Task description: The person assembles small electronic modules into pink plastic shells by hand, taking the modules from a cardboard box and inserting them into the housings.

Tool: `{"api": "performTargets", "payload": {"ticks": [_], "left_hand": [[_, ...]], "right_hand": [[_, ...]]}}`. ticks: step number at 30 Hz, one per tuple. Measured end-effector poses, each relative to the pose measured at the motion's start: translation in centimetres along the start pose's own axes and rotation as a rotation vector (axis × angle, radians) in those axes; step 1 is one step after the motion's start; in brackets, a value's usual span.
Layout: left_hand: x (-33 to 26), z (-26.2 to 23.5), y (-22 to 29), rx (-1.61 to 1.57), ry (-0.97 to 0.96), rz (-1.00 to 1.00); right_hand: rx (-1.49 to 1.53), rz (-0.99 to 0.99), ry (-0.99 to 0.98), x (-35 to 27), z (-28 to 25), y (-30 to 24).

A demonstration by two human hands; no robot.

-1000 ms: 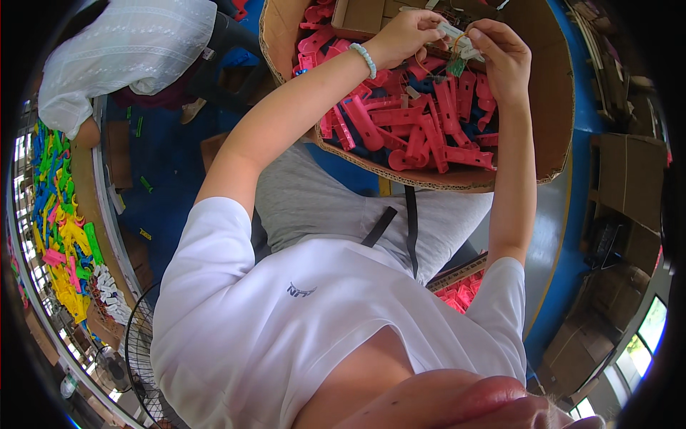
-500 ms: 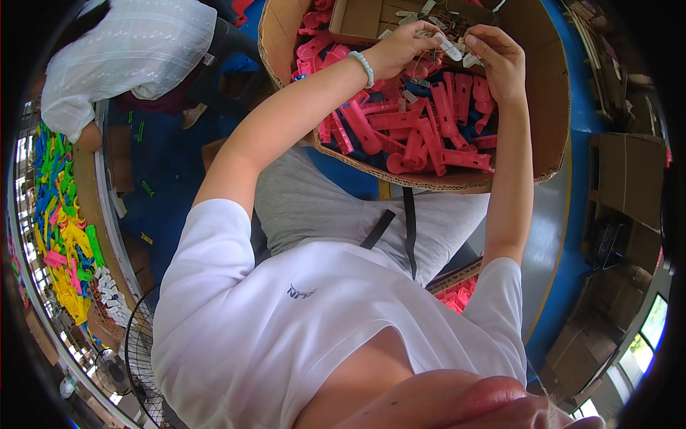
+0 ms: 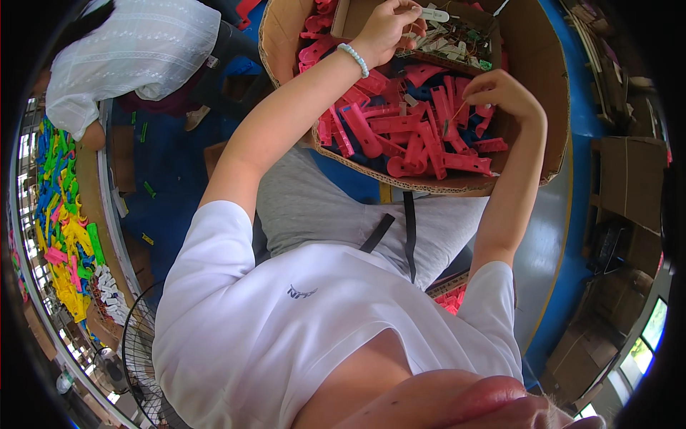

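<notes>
**Small white tag held over the box of pink plastic parts**

The white tag (image 3: 433, 14) is at the top middle of the frame, just right of the left hand (image 3: 386, 28), above a small inner cardboard tray (image 3: 343, 18) full of similar pale pieces. The left hand is closed, its fingertips gathered around something next to the tag; I cannot tell for sure if they pinch the tag itself or a thread going to it. The right hand (image 3: 500, 93) is in the upper right, fingers curled narrow, and it seems to hold a very thin string or wire, which is hard to make out.

Below both hands is the large cardboard box (image 3: 550, 107), filled with pink plastic clips (image 3: 407, 136) and a few blue ones among them.

I judge the tag to be very light, thin and a little flexible, so it is best taken by its edge with two fingertips. The pink clips look stiff, smooth and light; one can be gripped by its long flat body.

The top edge of the frame cuts off the tray. The person's own shirt and chin fill the lower part of the frame. At the upper left another person in a white top (image 3: 136, 50) is only partly seen, and the coloured pieces (image 3: 61, 222) at the left edge are bent by the lens.
</notes>
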State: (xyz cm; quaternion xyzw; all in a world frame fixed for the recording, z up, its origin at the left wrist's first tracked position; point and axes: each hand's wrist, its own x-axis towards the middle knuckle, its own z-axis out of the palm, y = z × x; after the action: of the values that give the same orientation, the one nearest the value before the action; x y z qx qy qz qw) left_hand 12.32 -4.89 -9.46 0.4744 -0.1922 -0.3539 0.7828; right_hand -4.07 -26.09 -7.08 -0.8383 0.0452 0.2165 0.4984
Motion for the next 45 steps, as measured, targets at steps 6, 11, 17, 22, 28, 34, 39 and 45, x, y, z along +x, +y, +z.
{"api": "performTargets", "payload": {"ticks": [6,11,17,22,28,34,39,45], "left_hand": [[-1.8,0.7,3.7,-0.104,-0.149,-0.012],[-2.3,1.7,3.7,-0.029,-0.403,0.069],[-2.4,-1.2,6.0,1.015,-0.624,0.289],[2.8,-6.9,0.6,1.702,-0.773,0.133],[2.3,-10.8,-9.3,2.259,-1.068,-0.159],[2.0,-13.0,-9.7,2.070,-0.982,0.024],[2.7,-9.9,-4.4,1.730,-0.810,0.064],[0.3,-5.5,1.8,0.435,-0.254,-0.195]], "right_hand": [[0.124,-0.069,0.357,5.7,5.4,-0.1],[0.869,-0.256,0.193,7.8,6.5,-0.2],[0.548,-0.302,0.549,5.5,3.5,1.0],[0.437,-0.343,0.528,5.8,3.2,-0.6],[0.543,-0.202,0.528,5.3,2.7,-1.9],[0.699,-0.435,0.547,6.9,2.2,0.8],[0.769,-0.500,0.509,6.2,1.2,0.7],[0.779,-0.598,0.493,4.3,1.4,-1.2]]}}
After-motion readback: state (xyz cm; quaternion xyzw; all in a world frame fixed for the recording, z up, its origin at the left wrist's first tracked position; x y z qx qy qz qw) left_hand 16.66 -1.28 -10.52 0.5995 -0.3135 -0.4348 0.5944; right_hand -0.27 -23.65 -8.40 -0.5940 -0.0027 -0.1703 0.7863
